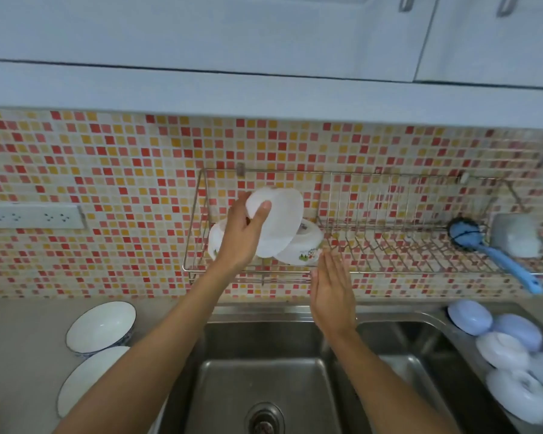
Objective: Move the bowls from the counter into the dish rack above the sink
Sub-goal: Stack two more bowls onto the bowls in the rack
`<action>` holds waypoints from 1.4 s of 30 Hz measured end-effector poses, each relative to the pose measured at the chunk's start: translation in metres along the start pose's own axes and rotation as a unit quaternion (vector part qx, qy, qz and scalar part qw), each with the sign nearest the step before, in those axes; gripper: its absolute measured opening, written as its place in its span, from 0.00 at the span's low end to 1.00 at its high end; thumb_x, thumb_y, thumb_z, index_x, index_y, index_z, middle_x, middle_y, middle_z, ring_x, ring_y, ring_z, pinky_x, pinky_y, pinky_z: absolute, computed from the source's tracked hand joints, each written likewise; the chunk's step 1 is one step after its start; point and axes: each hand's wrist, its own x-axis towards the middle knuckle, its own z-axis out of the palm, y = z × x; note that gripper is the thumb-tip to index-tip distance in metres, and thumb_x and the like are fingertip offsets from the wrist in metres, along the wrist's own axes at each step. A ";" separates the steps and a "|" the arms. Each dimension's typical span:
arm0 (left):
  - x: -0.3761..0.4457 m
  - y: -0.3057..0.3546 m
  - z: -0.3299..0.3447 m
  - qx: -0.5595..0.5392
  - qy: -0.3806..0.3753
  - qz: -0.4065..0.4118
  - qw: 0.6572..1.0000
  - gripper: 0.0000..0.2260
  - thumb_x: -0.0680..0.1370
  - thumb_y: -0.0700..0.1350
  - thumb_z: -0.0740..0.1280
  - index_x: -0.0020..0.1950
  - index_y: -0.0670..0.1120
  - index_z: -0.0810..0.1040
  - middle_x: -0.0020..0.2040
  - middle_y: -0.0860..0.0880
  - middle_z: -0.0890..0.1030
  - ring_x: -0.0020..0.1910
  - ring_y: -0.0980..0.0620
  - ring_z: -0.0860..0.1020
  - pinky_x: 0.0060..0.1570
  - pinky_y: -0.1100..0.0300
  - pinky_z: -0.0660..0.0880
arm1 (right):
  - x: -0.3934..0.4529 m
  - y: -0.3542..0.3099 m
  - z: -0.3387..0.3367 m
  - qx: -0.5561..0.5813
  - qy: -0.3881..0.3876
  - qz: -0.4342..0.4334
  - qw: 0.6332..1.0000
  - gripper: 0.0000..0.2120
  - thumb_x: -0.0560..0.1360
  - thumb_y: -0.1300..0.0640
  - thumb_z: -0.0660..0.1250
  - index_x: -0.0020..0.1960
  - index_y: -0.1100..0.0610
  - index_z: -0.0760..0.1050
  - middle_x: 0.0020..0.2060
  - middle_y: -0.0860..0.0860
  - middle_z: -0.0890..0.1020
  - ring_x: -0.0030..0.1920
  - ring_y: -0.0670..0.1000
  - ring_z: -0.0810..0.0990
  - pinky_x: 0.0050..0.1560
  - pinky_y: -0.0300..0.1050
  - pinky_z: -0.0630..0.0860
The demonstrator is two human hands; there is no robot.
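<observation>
Right now my left hand [243, 238] is raised into the left end of the dish rack [251, 271], pinching a white bowl [276, 223] by its rim, thumb across the outer wall and fingers hidden behind. The bowl is tilted on edge, resting against or just above two bowls already in the rack; I cannot tell if it touches them. To seat it well I would lower it slowly, let its rim settle against the decorated bowl [304, 249], and only then ease the pinch. My right hand [331, 296] hangs flat and empty, fingers together, just below the rack's front rail over the sink [427, 339], ready to steady. Two more bowls [102, 325] wait near the counter's left edge.
</observation>
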 end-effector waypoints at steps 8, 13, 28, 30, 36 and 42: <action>0.036 -0.038 0.044 0.263 -0.062 0.175 0.947 0.32 0.75 0.60 0.66 0.74 0.49 0.60 0.71 0.45 0.63 0.69 0.46 0.61 0.68 0.47 0.65 | -0.001 0.009 0.014 0.005 0.060 -0.035 0.998 0.21 0.81 0.54 0.55 0.67 0.65 0.72 0.66 0.59 0.75 0.70 0.57 0.70 0.76 0.51 0.56; 0.046 -0.062 0.057 0.359 -0.123 0.255 0.889 0.34 0.73 0.56 0.70 0.74 0.47 0.62 0.72 0.45 0.66 0.71 0.44 0.62 0.70 0.38 0.58 | 0.000 0.008 0.015 0.017 0.086 -0.030 0.996 0.20 0.80 0.55 0.57 0.66 0.65 0.73 0.65 0.59 0.77 0.69 0.56 0.71 0.75 0.50 0.58; 0.056 -0.084 0.069 0.415 -0.214 0.231 0.853 0.40 0.70 0.52 0.74 0.76 0.47 0.58 0.76 0.46 0.60 0.74 0.44 0.57 0.73 0.45 0.56 | -0.001 0.008 0.021 0.034 0.106 -0.027 0.993 0.18 0.80 0.57 0.58 0.65 0.65 0.74 0.64 0.59 0.77 0.68 0.55 0.73 0.72 0.55 0.65; 0.056 -0.084 0.068 0.424 -0.222 0.228 0.848 0.40 0.69 0.52 0.75 0.76 0.48 0.59 0.78 0.48 0.57 0.75 0.44 0.56 0.74 0.45 0.55 | -0.002 0.008 0.020 0.036 0.098 -0.026 0.994 0.19 0.80 0.56 0.57 0.66 0.64 0.74 0.64 0.58 0.77 0.68 0.55 0.73 0.72 0.55 0.65; 0.053 -0.080 0.065 0.404 -0.228 0.206 0.862 0.38 0.70 0.50 0.75 0.75 0.50 0.61 0.76 0.50 0.62 0.74 0.46 0.58 0.73 0.47 0.57 | -0.001 0.008 0.014 0.033 0.078 -0.024 0.996 0.19 0.80 0.56 0.57 0.66 0.64 0.74 0.64 0.58 0.78 0.68 0.55 0.73 0.73 0.52 0.62; 0.046 -0.086 0.035 0.370 -0.125 0.155 0.908 0.28 0.77 0.61 0.59 0.75 0.51 0.62 0.76 0.47 0.63 0.74 0.44 0.60 0.74 0.45 0.56 | 0.011 -0.001 -0.003 0.038 0.031 0.011 0.999 0.18 0.79 0.52 0.57 0.60 0.61 0.79 0.57 0.56 0.83 0.60 0.52 0.80 0.72 0.51 0.62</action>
